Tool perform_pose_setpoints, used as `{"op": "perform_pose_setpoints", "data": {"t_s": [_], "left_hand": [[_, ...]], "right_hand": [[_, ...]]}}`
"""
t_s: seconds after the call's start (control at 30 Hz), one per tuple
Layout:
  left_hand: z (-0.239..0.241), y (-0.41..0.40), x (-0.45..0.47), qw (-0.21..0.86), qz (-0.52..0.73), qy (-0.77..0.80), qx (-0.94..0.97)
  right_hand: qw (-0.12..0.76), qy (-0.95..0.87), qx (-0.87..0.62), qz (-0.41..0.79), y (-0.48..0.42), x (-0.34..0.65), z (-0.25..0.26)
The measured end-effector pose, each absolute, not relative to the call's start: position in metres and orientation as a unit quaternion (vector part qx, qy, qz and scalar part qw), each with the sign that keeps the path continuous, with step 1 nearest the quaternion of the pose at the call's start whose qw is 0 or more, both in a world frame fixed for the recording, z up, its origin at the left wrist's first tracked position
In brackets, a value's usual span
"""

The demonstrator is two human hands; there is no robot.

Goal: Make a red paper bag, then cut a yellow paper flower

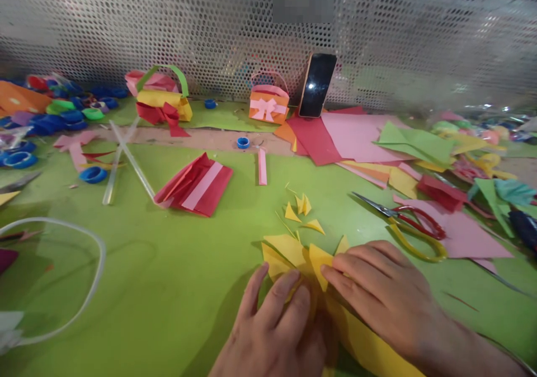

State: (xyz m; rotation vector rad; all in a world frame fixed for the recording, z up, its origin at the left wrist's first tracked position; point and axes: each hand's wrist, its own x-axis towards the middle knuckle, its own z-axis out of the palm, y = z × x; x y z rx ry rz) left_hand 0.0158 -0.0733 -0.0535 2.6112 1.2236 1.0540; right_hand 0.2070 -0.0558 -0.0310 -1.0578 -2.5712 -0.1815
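Observation:
Cut yellow paper [285, 248] with pointed ends lies under and between both hands near the front of the table. My left hand [272, 321] bends its fingers over the paper from the left, with its thumb mostly hidden. My right hand [381, 293] has its fingertips together on the right part of the same paper. A longer yellow strip [369, 340] runs out beneath the right hand. Small yellow scraps [306, 203] lie just beyond the fingers. Right of them rest scissors [403, 220] with red and yellow handles.
A red folded paper purse [205, 187] lies left of centre. Behind stand a yellow paper bag [168, 100], an orange paper bag [268, 105] and a phone [318, 85] against the perforated metal panel [235, 24]. Glue sticks [134, 161], blue rings [93, 174] and coloured paper [361, 136] surround the work.

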Motion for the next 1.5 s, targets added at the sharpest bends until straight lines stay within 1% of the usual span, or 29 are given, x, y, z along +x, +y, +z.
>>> {"op": "perform_pose_setpoints", "data": {"t_s": [0.27, 0.57, 0.8, 1.0, 1.27, 1.5], "left_hand": [[-0.052, -0.073, 0.014, 0.036, 0.348, 0.396, 0.849], [-0.055, -0.076, 0.013, 0.044, 0.336, 0.386, 0.858], [-0.056, -0.076, 0.012, 0.026, 0.332, 0.371, 0.867], [-0.051, -0.072, 0.011, 0.041, 0.351, 0.346, 0.869], [-0.051, -0.073, 0.013, 0.037, 0.345, 0.351, 0.87], [-0.05, -0.073, 0.014, 0.024, 0.347, 0.367, 0.863]], "right_hand": [[0.169, -0.911, -0.364, -0.097, -0.057, 0.201, -0.03], [0.167, -0.91, -0.365, -0.107, -0.057, 0.199, -0.027], [0.169, -0.91, -0.366, -0.091, -0.06, 0.2, -0.031], [0.17, -0.913, -0.362, -0.086, -0.059, 0.197, -0.027], [0.16, -0.917, -0.35, -0.102, -0.058, 0.195, -0.024], [0.157, -0.923, -0.341, -0.079, -0.058, 0.195, -0.025]]}}
